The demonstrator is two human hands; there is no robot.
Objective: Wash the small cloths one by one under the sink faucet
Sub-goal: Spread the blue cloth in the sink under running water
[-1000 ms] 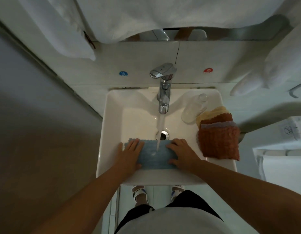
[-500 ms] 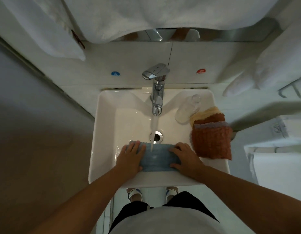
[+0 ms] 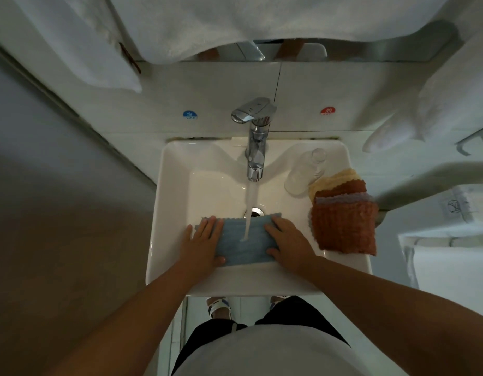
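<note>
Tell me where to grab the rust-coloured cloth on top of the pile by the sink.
Pinch the near edge of the rust cloth, coming from the front with the right hand. That edge overhangs the sink rim, so fingers can get under it.

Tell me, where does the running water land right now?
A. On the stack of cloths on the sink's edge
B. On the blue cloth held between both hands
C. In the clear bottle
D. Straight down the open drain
B: the stream from the faucet hits the blue cloth, which the left hand and the right hand press flat in the sink.
</note>
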